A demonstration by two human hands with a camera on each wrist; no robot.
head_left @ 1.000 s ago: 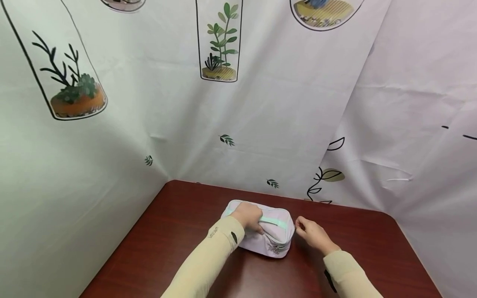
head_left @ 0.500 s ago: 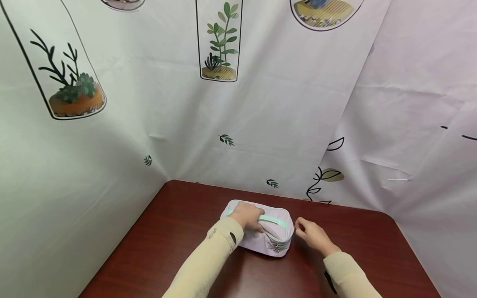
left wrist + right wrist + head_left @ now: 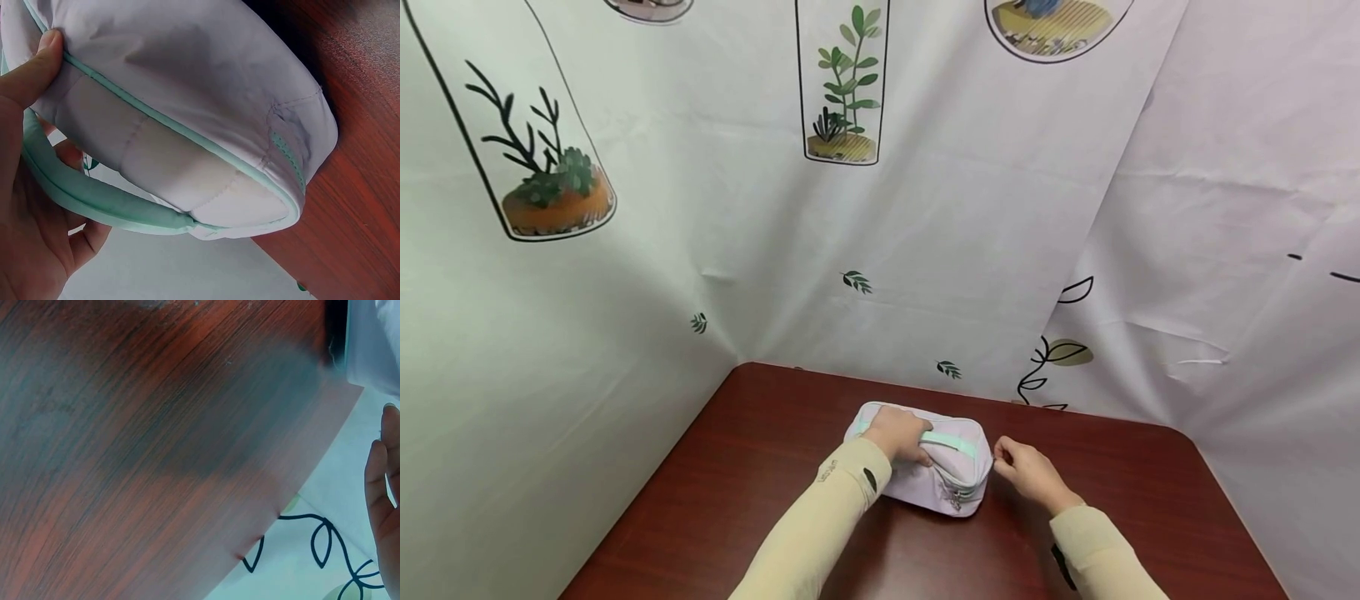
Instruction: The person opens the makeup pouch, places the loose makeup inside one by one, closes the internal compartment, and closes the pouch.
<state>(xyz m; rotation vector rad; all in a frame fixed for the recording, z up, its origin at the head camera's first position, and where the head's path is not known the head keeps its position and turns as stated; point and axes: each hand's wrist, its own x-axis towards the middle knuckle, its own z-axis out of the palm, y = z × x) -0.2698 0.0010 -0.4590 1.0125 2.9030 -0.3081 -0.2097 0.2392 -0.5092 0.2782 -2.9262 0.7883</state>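
Observation:
A pale lilac pouch [image 3: 910, 492] with mint-green piping lies on the table, its zipper end to the right. From above, my left hand [image 3: 898, 432] grips its top. The left wrist view shows my thumb [image 3: 44, 69] pressing the piped seam and my fingers passing under the mint carry handle [image 3: 94, 203]. Beside the pouch's right end, my right hand [image 3: 1032, 473] has thumb and fingertips pinched together, seemingly on a small zipper pull that is mostly hidden. Metal zipper pulls [image 3: 957, 498] hang at the near right corner. Only part of the right hand shows in its wrist view.
The dark red wooden table [image 3: 760, 467] stands against a white cloth backdrop [image 3: 760, 250] printed with plants and jars. Its far edge lies just behind the pouch. Cloth also hangs along the left and right sides.
The pouch's near right corner has shifted very slightly away from me. Both hands stay almost where they were.

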